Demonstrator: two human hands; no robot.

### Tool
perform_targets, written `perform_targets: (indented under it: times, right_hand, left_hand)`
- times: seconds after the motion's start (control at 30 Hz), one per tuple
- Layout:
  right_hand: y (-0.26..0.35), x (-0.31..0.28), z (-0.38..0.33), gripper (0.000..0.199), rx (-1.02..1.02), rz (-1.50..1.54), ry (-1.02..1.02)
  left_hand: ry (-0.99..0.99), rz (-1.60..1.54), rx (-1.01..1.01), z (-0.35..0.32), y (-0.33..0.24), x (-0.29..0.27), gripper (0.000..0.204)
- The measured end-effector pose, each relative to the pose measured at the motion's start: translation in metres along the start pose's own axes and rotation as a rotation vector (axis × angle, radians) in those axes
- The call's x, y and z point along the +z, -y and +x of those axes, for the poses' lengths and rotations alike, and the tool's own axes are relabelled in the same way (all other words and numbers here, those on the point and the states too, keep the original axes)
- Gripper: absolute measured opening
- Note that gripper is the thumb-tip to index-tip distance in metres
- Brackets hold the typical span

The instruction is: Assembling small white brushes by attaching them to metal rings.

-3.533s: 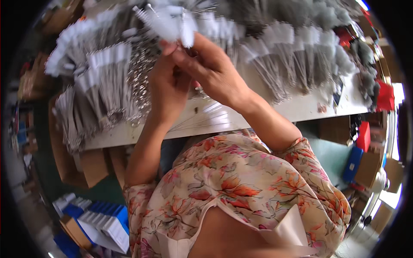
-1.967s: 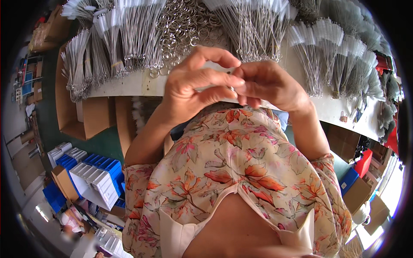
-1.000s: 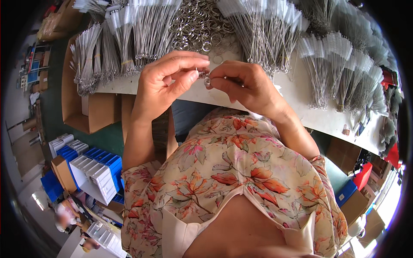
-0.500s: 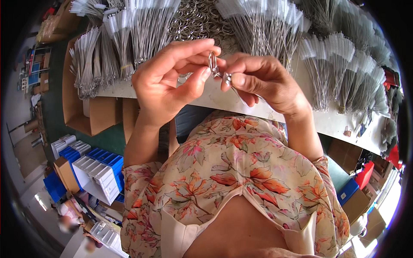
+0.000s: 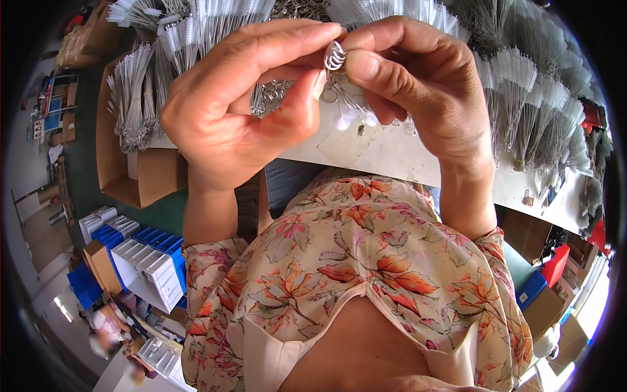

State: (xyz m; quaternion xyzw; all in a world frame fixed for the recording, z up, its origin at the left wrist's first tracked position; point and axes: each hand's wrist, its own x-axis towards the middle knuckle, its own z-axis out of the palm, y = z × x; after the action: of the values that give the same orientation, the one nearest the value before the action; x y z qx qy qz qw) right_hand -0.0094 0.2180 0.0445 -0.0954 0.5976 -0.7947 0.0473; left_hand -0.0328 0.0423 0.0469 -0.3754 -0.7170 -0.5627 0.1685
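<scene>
Between the fingertips of both hands is a small shiny metal ring (image 5: 335, 57), with what look like several wire loops bunched at it. My left hand (image 5: 225, 104) pinches it from the left, index finger above and thumb below. From the right, my right hand (image 5: 431, 88) grips the same spot with thumb and index finger, its other fingers curled under. Just below the ring, thin wires with white tips (image 5: 349, 108) show; whether they hang from it or lie on the table cannot be told. My fingers partly hide how the loops sit.
Bundles of thin wire brushes with white bristles (image 5: 134, 85) stand along the table (image 5: 366, 147), more (image 5: 516, 98) at the right. Loose metal rings (image 5: 297, 10) lie behind my hands. A cardboard box (image 5: 140, 176) and blue-white plastic bins (image 5: 147, 271) are at the left.
Both hands have risen and come nearer, holding the ring higher and more to the far side. The right fingers have shifted from a silver piece beside the ring to the ring itself.
</scene>
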Motion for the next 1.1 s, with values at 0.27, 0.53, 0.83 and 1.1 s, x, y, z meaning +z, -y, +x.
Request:
perform_targets:
  times: [0.27, 0.53, 0.83, 1.1]
  right_hand:
    - [0.004, -0.002, 0.000, 0.012, -0.080, -0.267, 0.087]
    - [-0.009, -0.001, -0.001, 0.014, 0.052, 0.050, 0.084]
    - [-0.009, -0.009, -0.001, 0.015, 0.033, 0.040, 0.071]
    - [-0.008, -0.005, -0.005, 0.013, 0.027, 0.019, 0.138]
  left_hand:
    - [0.166, -0.078, -0.114, 0.014, -0.007, -0.015, 0.027]
    - [0.298, 0.074, -0.222, 0.013, 0.005, -0.025, 0.017]
    - [0.168, -0.306, -0.571, 0.013, -0.008, -0.013, 0.022]
    - [0.005, -0.398, -0.664, 0.003, -0.016, -0.017, 0.023]
